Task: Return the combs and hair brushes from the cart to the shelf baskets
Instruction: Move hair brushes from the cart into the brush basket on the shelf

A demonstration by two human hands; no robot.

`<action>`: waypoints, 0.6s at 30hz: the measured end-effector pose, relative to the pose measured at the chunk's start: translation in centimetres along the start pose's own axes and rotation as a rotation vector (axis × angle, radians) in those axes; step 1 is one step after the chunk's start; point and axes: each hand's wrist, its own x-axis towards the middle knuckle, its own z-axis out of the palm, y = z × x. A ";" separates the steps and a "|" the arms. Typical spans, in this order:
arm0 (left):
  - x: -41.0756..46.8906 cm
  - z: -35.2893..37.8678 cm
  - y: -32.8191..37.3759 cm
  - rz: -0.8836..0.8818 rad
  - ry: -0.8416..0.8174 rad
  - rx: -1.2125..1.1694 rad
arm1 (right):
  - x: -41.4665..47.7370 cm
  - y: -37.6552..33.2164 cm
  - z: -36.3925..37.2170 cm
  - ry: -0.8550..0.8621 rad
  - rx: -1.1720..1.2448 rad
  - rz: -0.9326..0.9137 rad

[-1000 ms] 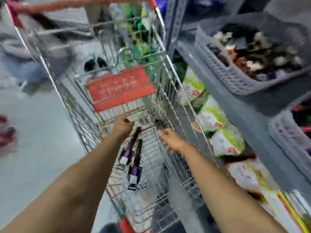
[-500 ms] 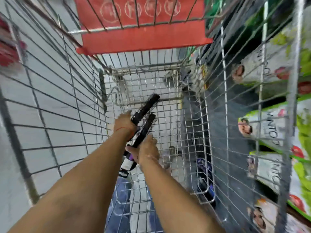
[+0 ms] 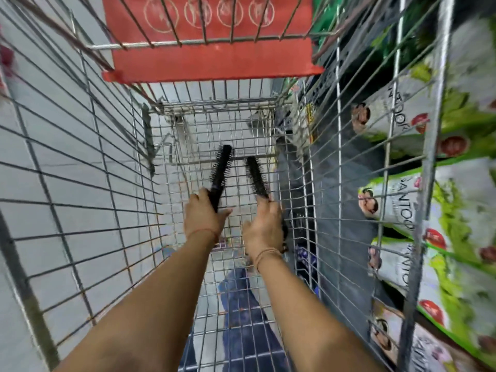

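Both my arms reach deep into the wire shopping cart (image 3: pixel 112 183). My left hand (image 3: pixel 204 216) grips the handle of a black round hair brush (image 3: pixel 221 170), bristle head pointing up and away. My right hand (image 3: pixel 264 226) holds a second black round hair brush (image 3: pixel 256 178) by its handle, its head tilted up and to the left. The two brushes are apart, held just above the cart's wire floor (image 3: pixel 214 135). No shelf baskets are in this view.
The cart's red child-seat flap (image 3: pixel 212 63) hangs above the far end. Wire walls close in on both sides. Green and white product packs (image 3: pixel 402 200) line the low shelf to the right. Grey floor tiles show to the left.
One second ago my left hand held both brushes above the cart. My right hand has since taken one, the brushes have separated, and the camera has dipped into the cart.
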 end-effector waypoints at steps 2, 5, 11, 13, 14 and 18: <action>-0.6 1.2 -0.1 -0.002 -0.077 -0.124 | 0.4 1.1 0.1 -0.069 0.107 -0.013; 0.5 0.8 -1.0 -0.040 -0.002 -0.169 | 1.2 2.7 -1.2 0.201 0.200 0.168; 1.4 1.0 -0.8 0.019 -0.227 -0.067 | 2.3 4.4 -2.5 -0.031 -0.041 0.068; 1.2 1.4 -0.4 -0.012 -0.213 -0.112 | 2.1 4.6 -2.3 -0.091 -0.047 0.072; 1.2 1.6 -0.3 -0.061 -0.226 -0.179 | 2.0 4.5 -2.0 -0.129 -0.017 0.086; 1.0 1.5 -0.5 -0.331 -0.376 -0.684 | 1.5 3.8 -0.9 -0.184 0.189 0.247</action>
